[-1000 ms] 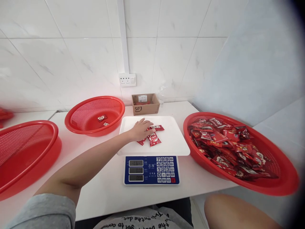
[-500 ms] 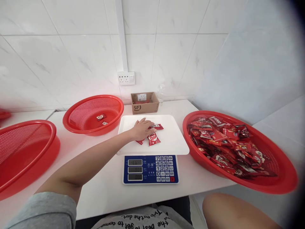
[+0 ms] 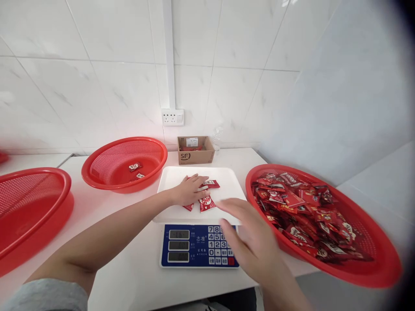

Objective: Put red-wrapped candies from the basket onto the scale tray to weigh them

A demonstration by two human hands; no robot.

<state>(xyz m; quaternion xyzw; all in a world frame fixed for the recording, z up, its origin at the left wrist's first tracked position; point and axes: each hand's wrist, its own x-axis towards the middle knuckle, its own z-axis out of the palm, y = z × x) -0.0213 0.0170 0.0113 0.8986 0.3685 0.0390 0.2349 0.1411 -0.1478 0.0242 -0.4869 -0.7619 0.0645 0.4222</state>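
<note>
My left hand [image 3: 189, 190] lies palm down over a few red snack packets [image 3: 206, 203] on the white tray [image 3: 168, 214] of the scale, its fingers spread. Packets stick out past its fingertips and below the palm. My right hand [image 3: 251, 239], smeared by motion, hovers above the right part of the scale's blue keypad panel [image 3: 200, 246] and covers some keys. Its thumb and fingers are apart, and nothing shows between them. Its fingertips point at the packets on the tray.
A red basket [image 3: 382, 224] heaped with red packets stands at the right. At the left are a red basket [image 3: 106, 160] holding a few packets and another red basket [image 3: 61, 181]. Behind the scale sits a cardboard box [image 3: 196, 157] by the tiled wall.
My right hand has come up from the lower right over the scale's right side. My left hand stays over the packets. The view has shifted slightly.
</note>
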